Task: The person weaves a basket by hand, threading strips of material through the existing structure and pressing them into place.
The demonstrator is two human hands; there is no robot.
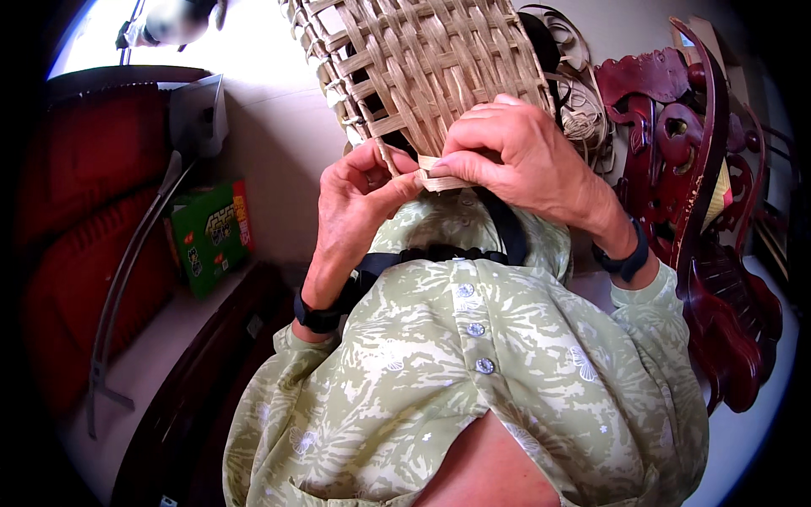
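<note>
A woven panel of flat tan strips (439, 59) stretches away from my lap toward the top of the view. At its near end, both my hands meet over a folded flat strip (443, 181). My left hand (365, 184) pinches the strip's left side between thumb and fingers, with a thin twisted edge strand (386, 156) lying against its fingers. From the right, my right hand (515, 156) presses its thumb on the same strip, its fingers curled above. The curled fingers partly hide the weave beneath them.
Coiled loose strips (583, 114) lie right of the panel. Farther right stands carved dark-red wooden furniture (705, 169). On the left are a red cushioned seat (93, 194), a green box (207, 237), a curved metal stand (135, 262) and a dark wooden edge (203, 380).
</note>
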